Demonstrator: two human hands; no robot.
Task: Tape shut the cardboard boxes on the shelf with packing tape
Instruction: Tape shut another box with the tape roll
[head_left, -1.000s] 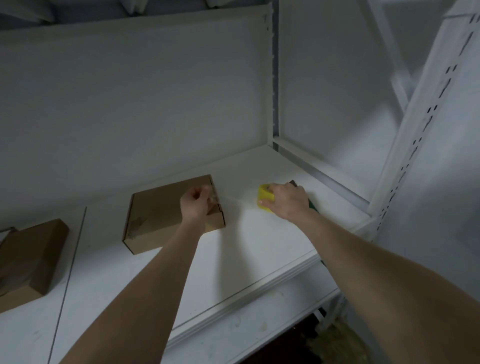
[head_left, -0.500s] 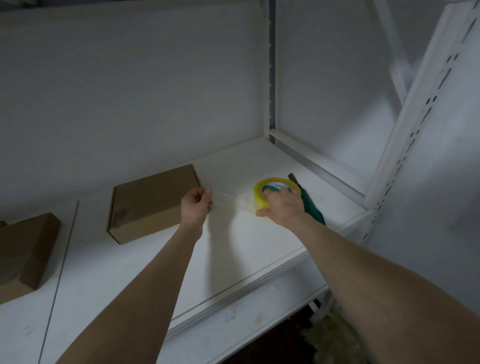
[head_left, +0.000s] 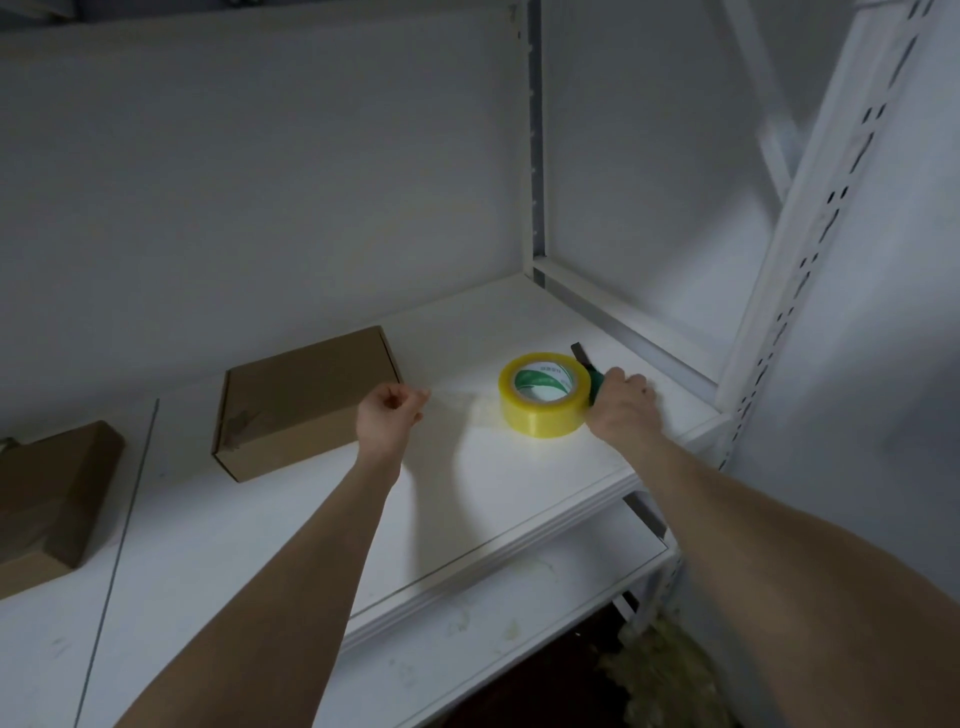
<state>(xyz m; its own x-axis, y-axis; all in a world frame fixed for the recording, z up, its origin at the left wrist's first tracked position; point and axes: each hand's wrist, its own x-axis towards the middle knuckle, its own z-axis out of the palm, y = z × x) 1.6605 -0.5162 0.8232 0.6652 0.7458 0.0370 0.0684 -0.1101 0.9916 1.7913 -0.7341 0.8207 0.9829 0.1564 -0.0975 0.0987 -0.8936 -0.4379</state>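
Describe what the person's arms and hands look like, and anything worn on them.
The left hand and right hand are bare: no gloves, no watch or wristband. Both arms are bare as far as the frame shows, with no sleeve in view. Whether rings are worn is unclear.

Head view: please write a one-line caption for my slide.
Left hand pinches the tape strip drawn from the yellow roll; right hand grips the green-handled cutter beside it.
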